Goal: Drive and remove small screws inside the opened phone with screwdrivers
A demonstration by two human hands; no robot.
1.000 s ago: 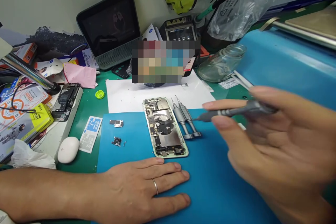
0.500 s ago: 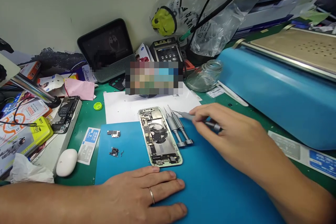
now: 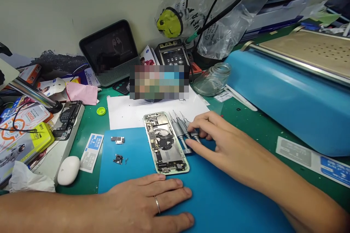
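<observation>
An opened phone (image 3: 166, 143) lies on the blue mat (image 3: 218, 196) with its inner parts showing. Three grey precision screwdrivers (image 3: 178, 126) rest side by side to its right, tips pointing away from me. Over their handles hovers my right hand (image 3: 218, 136), thumb and forefinger apart, fingertips at the right-hand screwdrivers; whether they touch is hard to tell. My left hand (image 3: 147, 198) lies flat on the mat below the phone, fingers spread. Left of the phone sit a small metal-shielded part (image 3: 117, 140) and a small black part (image 3: 118, 159), with tiny pieces beside it.
A white earbud case (image 3: 68, 170), a label strip (image 3: 91, 153) and another opened phone (image 3: 67, 120) are on the left. Behind stand a dark screen (image 3: 111, 49) and a glass jar (image 3: 213, 78). A blue machine (image 3: 273, 98) takes up the right side.
My right hand has lowered the screwdriver it held beside the other two and its fingers have loosened from it. The left hand stays in place.
</observation>
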